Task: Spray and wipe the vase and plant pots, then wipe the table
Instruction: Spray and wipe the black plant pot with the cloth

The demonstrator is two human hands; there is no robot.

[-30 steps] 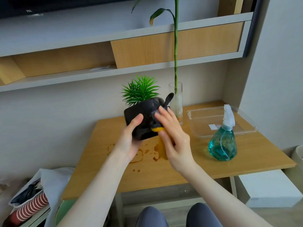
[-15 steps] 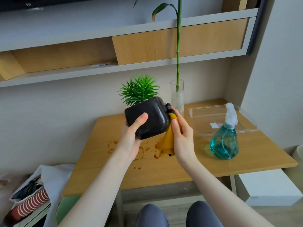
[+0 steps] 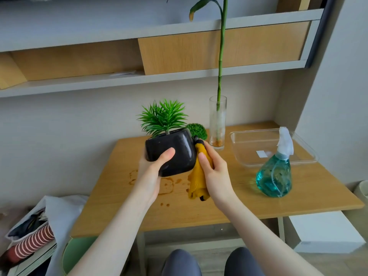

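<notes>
Hands wiping a black plant pot (image 3: pixel 171 151) above the counter (image 3: pixel 229 204).
Left hand (image 3: pixel 153 170) grips the pot; right hand (image 3: pixel 214 168) presses a held yellow cloth (image 3: pixel 197 182) against its side.

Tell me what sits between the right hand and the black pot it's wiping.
Only the yellow cloth: the right hand presses it against the side of the black plant pot, which the left hand holds above the table. Nothing else intervenes.
</notes>
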